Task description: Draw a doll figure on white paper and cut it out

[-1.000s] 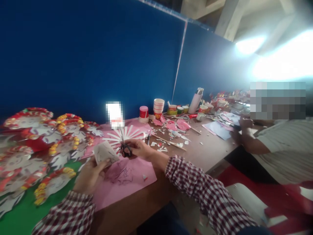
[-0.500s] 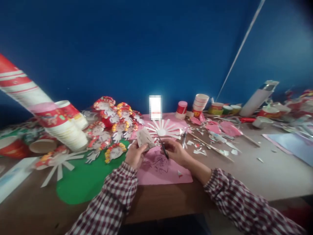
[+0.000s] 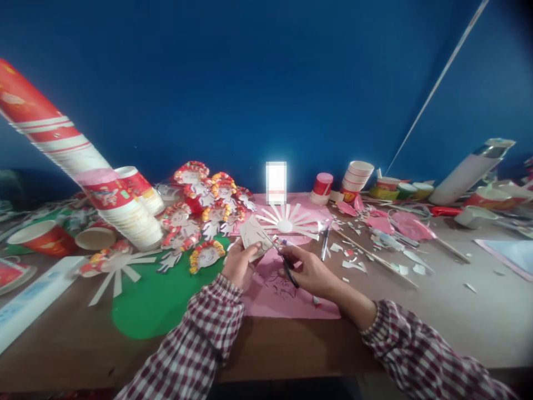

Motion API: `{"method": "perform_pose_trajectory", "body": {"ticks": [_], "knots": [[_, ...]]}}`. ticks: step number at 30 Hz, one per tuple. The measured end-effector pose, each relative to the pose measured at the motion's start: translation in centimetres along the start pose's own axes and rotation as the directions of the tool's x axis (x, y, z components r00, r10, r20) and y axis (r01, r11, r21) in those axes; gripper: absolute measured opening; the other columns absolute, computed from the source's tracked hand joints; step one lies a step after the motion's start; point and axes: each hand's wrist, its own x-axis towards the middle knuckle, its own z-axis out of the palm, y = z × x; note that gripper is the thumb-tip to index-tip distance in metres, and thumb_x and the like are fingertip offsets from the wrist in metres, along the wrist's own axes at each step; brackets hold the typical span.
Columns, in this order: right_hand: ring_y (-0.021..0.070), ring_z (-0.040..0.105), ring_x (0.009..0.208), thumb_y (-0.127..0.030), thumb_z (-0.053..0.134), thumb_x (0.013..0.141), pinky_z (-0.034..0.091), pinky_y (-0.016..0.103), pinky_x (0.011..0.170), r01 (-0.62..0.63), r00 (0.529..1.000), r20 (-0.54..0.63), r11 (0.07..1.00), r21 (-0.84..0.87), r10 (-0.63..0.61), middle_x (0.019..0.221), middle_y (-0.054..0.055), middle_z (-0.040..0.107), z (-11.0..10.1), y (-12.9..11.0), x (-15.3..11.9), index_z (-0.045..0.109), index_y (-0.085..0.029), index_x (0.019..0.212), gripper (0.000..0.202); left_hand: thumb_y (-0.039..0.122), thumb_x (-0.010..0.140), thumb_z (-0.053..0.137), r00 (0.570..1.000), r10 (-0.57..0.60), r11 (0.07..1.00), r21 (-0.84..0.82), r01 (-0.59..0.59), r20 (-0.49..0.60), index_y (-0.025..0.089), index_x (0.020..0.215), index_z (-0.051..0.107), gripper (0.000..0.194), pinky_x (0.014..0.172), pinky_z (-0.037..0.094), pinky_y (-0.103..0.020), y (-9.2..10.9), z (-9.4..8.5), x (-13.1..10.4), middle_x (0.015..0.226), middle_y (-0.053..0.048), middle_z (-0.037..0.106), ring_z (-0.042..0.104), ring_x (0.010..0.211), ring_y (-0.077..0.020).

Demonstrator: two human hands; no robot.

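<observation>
Fingers and thumb of my left hand (image 3: 240, 265) pinch a pale paper piece (image 3: 251, 234) marked with drawn lines. My right hand (image 3: 310, 272) is closed round the dark handles of a pair of scissors (image 3: 288, 265), whose blades point up and left at the paper's right edge. Under both hands lies a pink sheet (image 3: 308, 308) with dark drawn marks. Just beyond them, a white paper sunburst (image 3: 284, 225) rests on pink paper.
Decorated paper figures (image 3: 208, 255) stand and lie left of my hands, partly on a green sheet (image 3: 144, 311). A long stack of paper cups (image 3: 95, 166) leans at far left. Paper scraps, a wooden stick (image 3: 375, 260) and more cups (image 3: 357, 179) lie to the right.
The view has shifted, so the table items appear farther right. The scissors have come up against the paper's edge, pointing more to the left. Both hands keep their holds.
</observation>
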Motion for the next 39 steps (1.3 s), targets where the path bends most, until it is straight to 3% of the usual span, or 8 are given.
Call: {"method": "perform_pose_trajectory", "body": {"ticks": [15, 22, 27, 34, 39], "knots": [[0.0148, 0.06, 0.068, -0.035, 0.067, 0.075, 0.048, 0.025, 0.062, -0.002, 0.997, 0.083, 1.0, -0.023, 0.004, 0.078, 0.004, 0.067, 0.1, -0.06, -0.13, 0.064, -0.016, 0.115, 0.044, 0.017, 0.059, 0.075, 0.999, -0.035, 0.999, -0.005, 0.035, -0.028, 0.017, 0.082, 0.062, 0.027, 0.064, 0.048, -0.021, 0.3, -0.12, -0.24, 0.076, 0.001, 0.068, 0.063, 0.071, -0.0111], [0.0131, 0.058, 0.063, -0.034, 0.064, 0.078, 0.046, 0.023, 0.057, -0.003, 0.998, 0.061, 1.0, 0.005, 0.002, 0.071, 0.002, 0.066, 0.2, 0.11, -0.16, 0.064, -0.016, 0.114, 0.041, 0.02, 0.058, 0.077, 0.999, -0.042, 0.999, -0.005, 0.042, -0.01, 0.017, 0.079, 0.063, 0.026, 0.07, 0.05, -0.025, 0.06, -0.2, -0.3, 0.075, 0.0, 0.069, 0.065, 0.074, -0.0147], [0.0121, 0.057, 0.059, -0.035, 0.064, 0.078, 0.045, 0.022, 0.053, -0.03, 0.998, 0.054, 0.999, 0.043, 0.028, 0.068, 0.002, 0.065, 0.27, 0.4, -0.13, 0.065, -0.015, 0.115, 0.043, 0.024, 0.059, 0.079, 0.998, -0.056, 0.998, 0.023, 0.057, -0.009, 0.018, 0.076, 0.063, 0.024, 0.062, 0.05, -0.025, -0.12, -0.59, -0.26, 0.07, 0.001, 0.067, 0.064, 0.064, -0.0133], [0.0138, 0.06, 0.064, -0.033, 0.064, 0.078, 0.048, 0.023, 0.057, -0.012, 0.999, 0.048, 0.998, 0.055, 0.009, 0.077, 0.004, 0.068, 0.24, 0.21, -0.08, 0.064, -0.018, 0.117, 0.042, 0.025, 0.063, 0.076, 0.996, -0.081, 0.994, 0.083, 0.077, 0.045, 0.012, 0.083, 0.067, 0.025, 0.056, 0.049, -0.026, -0.39, -0.92, -0.2, 0.074, -0.005, 0.069, 0.063, 0.062, -0.0156], [0.0157, 0.062, 0.07, -0.032, 0.065, 0.077, 0.05, 0.025, 0.062, -0.021, 0.997, 0.069, 0.998, 0.056, 0.017, 0.08, 0.005, 0.069, 0.14, 0.31, -0.09, 0.063, -0.018, 0.119, 0.044, 0.021, 0.061, 0.074, 0.996, -0.076, 0.995, 0.068, 0.074, 0.036, 0.015, 0.076, 0.068, 0.017, 0.057, 0.047, -0.024, -0.23, -0.53, -0.22, 0.071, -0.002, 0.069, 0.062, 0.062, -0.0138]]}}
